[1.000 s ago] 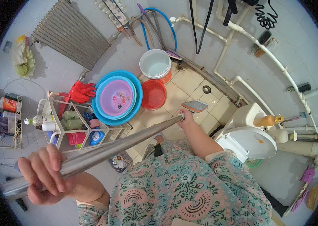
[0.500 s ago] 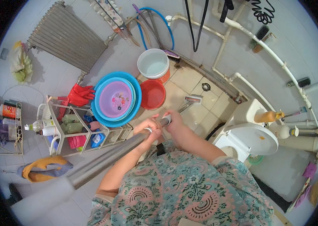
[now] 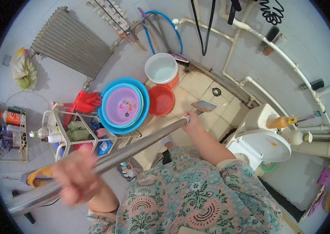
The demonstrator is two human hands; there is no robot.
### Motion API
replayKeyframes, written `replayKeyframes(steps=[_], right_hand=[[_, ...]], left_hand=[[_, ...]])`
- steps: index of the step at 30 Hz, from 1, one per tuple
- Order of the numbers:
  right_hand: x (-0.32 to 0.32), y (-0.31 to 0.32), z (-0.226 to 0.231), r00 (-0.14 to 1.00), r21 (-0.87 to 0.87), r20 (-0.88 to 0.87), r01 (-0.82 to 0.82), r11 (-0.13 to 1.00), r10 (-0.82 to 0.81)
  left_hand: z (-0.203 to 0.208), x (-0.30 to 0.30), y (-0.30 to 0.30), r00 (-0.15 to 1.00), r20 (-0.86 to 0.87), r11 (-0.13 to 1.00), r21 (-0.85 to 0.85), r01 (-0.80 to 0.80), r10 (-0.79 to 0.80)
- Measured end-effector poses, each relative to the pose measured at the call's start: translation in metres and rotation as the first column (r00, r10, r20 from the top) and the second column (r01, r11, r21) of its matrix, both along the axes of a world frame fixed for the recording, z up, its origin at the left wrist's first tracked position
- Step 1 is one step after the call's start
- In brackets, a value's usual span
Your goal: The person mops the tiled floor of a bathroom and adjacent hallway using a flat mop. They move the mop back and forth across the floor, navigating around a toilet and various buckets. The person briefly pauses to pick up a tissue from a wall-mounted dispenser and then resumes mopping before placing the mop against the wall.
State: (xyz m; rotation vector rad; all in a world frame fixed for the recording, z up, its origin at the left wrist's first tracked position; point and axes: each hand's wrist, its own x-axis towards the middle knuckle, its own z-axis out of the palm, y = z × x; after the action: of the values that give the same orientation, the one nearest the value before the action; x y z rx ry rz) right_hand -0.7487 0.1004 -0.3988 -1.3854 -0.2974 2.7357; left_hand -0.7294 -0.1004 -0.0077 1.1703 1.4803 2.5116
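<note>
A flat-headed mop with a long metal pole runs slantwise across the view, from the lower left toward the middle. Its grey and orange head tilts just above or against the pale floor tiles; contact cannot be made out. My right hand is wrapped round the white collar low on the pole. Higher up, near the white storage rack, my left hand is curled over the pole, its fingers smeared by motion.
Stacked blue and purple basins, a red basin and a white bucket stand beyond the pole. A rack with bottles and red gloves is at left. The toilet is at right; a floor drain lies near the far wall.
My left hand has slid away from my right, up the pole to the lower left. The right hand has moved slightly right, and the mop head has turned its face upward.
</note>
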Motion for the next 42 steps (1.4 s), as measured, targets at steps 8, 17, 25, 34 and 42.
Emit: replayKeyframes(steps=[8,17,25,34,42], right_hand=[[0.014,-0.050,0.093,0.991,-0.363,0.044,-0.101,0.926,0.125],[-0.002,0.034,-0.055,0.999,-0.023,-0.003,0.033,0.999,-0.034],[0.003,0.015,0.002,0.998,-0.211,0.044,0.045,0.976,-0.037],[0.013,-0.034,0.081,0.989,-0.201,0.096,-0.093,0.975,0.114],[0.025,0.021,-0.046,0.996,-0.161,0.059,0.076,0.984,-0.067]], left_hand=[[-0.182,-0.008,0.042,0.986,0.156,0.842,-0.522,0.136,-0.062],[-0.008,-0.024,0.016,0.995,0.079,0.992,-0.112,0.064,-0.055],[0.012,-0.006,-0.008,0.999,-0.009,0.998,-0.044,0.033,-0.033],[-0.158,-0.015,0.048,0.979,0.171,0.800,-0.568,0.193,-0.114],[0.011,-0.019,0.004,0.986,0.161,0.999,0.014,-0.043,0.041]])
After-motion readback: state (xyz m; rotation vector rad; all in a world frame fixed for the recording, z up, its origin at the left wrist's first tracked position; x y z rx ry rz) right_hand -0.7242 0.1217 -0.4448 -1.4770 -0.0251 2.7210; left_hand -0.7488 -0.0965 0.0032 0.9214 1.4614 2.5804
